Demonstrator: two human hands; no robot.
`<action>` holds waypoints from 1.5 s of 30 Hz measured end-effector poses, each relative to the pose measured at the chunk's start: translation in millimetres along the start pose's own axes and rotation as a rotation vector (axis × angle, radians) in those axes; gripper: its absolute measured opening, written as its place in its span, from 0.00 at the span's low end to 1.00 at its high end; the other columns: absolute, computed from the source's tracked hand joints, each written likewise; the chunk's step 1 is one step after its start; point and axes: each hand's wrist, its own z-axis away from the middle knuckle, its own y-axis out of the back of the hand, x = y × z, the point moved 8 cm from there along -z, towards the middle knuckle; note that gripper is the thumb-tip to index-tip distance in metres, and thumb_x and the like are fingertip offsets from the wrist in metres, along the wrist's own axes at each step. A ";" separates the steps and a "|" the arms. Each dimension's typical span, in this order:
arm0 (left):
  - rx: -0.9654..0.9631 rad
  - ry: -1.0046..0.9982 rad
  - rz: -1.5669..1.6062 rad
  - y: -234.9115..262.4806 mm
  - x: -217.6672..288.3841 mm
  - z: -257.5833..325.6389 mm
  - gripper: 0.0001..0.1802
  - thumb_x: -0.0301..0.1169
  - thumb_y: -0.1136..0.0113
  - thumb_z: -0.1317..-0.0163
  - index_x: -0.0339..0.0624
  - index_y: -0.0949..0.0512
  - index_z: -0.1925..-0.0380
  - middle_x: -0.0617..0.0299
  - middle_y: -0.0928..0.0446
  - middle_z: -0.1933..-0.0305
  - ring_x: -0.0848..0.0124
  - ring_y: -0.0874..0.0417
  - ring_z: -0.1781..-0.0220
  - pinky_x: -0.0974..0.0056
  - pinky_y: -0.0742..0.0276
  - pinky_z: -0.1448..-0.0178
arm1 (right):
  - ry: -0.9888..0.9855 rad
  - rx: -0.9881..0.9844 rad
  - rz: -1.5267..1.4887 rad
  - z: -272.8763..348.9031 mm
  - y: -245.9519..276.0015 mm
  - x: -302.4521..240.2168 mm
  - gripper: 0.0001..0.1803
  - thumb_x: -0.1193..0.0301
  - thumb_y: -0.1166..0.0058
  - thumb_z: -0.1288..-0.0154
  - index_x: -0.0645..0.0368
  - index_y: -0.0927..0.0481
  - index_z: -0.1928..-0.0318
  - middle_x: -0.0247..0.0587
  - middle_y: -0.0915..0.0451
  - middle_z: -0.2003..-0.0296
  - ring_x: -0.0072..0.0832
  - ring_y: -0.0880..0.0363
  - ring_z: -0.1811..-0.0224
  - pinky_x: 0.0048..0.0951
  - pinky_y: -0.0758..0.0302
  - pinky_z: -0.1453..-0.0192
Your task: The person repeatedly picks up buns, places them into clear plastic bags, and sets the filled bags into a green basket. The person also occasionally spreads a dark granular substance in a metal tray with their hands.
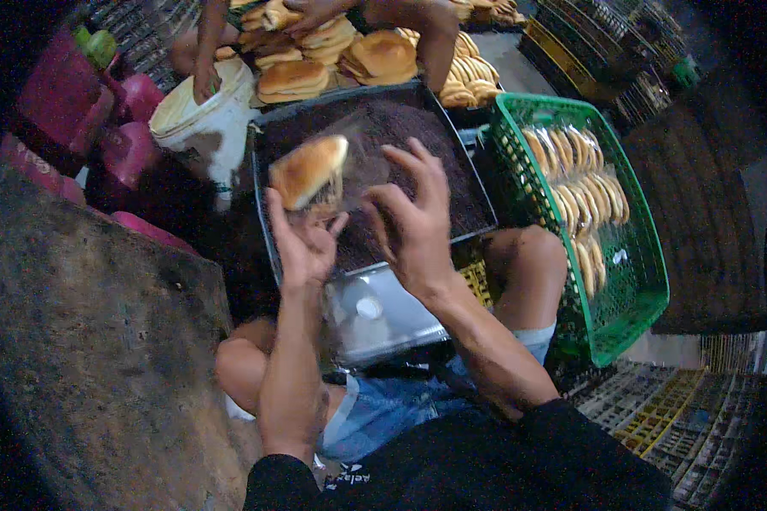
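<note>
Golden bun [308,170] atop left hand [302,247], right hand [413,226] adj.

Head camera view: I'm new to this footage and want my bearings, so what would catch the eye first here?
At centre, the left hand holds up a golden bun over a dark tray of brown sprinkles, with the right hand open beside it. To the right stands a green basket lined with rows of buns. At the top, another person's hands reach among a heap of buns beside a white bucket.
</note>
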 end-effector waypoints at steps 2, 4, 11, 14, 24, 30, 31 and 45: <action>0.209 0.064 -0.103 28.6 -11.4 -3.6 0.35 0.53 0.33 0.40 0.51 0.30 0.37 0.60 0.25 0.41 0.64 0.24 0.40 0.54 0.26 0.38 | -0.031 -0.053 0.017 3.7 6.5 -7.2 0.30 0.66 0.30 0.47 0.54 0.25 0.43 0.50 0.35 0.32 0.56 0.44 0.26 0.60 0.47 0.25; 0.195 -0.114 -0.282 28.6 -17.8 -1.1 0.35 0.49 0.34 0.38 0.45 0.31 0.37 0.58 0.24 0.43 0.63 0.22 0.43 0.58 0.24 0.42 | 0.006 -0.252 0.104 4.9 0.9 -20.4 0.43 0.58 0.30 0.49 0.52 0.34 0.33 0.50 0.41 0.28 0.57 0.49 0.24 0.65 0.54 0.24; 0.004 -0.232 -0.858 -19.7 -13.6 6.9 0.30 0.49 0.41 0.32 0.30 0.25 0.46 0.54 0.17 0.64 0.68 0.16 0.69 0.64 0.21 0.63 | -0.621 -0.425 -0.130 17.2 42.3 109.4 0.35 0.70 0.36 0.48 0.58 0.32 0.38 0.57 0.20 0.51 0.48 0.20 0.45 0.42 0.25 0.39; -0.407 0.346 -1.660 5.8 -73.9 30.2 0.30 0.55 0.35 0.38 0.33 0.17 0.74 0.57 0.18 0.78 0.69 0.17 0.77 0.64 0.22 0.68 | -0.502 -0.201 0.108 15.1 189.5 140.5 0.32 0.74 0.37 0.48 0.62 0.27 0.39 0.46 0.18 0.51 0.31 0.19 0.48 0.32 0.24 0.43; -0.737 0.475 -1.988 50.2 -160.8 44.8 0.37 0.65 0.34 0.47 0.36 0.18 0.84 0.56 0.21 0.85 0.64 0.19 0.85 0.57 0.23 0.73 | -1.020 -0.702 0.120 237.1 340.6 378.4 0.40 0.54 0.36 0.37 0.61 0.35 0.31 0.53 0.27 0.37 0.38 0.30 0.34 0.39 0.34 0.30; -0.705 0.544 -2.055 16.6 -147.9 58.0 0.31 0.56 0.35 0.39 0.35 0.19 0.81 0.57 0.20 0.83 0.70 0.19 0.84 0.62 0.26 0.77 | -0.603 -0.609 0.146 54.7 240.6 288.8 0.45 0.44 0.43 0.35 0.67 0.36 0.32 0.60 0.31 0.34 0.46 0.32 0.31 0.40 0.36 0.28; -0.682 0.580 -1.940 26.0 -138.2 59.9 0.30 0.54 0.35 0.38 0.35 0.19 0.81 0.58 0.21 0.83 0.71 0.19 0.84 0.63 0.26 0.78 | -0.469 -0.588 0.122 34.8 193.6 255.4 0.47 0.42 0.41 0.37 0.67 0.36 0.32 0.60 0.31 0.34 0.48 0.31 0.32 0.40 0.34 0.29; -0.111 0.085 -0.259 -35.2 -59.4 23.6 0.37 0.62 0.55 0.29 0.33 0.20 0.54 0.50 0.16 0.56 0.62 0.14 0.56 0.59 0.17 0.51 | -1.028 -0.197 -0.886 80.4 32.5 116.9 0.11 0.69 0.43 0.29 0.62 0.23 0.53 0.41 0.19 0.65 0.28 0.17 0.64 0.28 0.18 0.61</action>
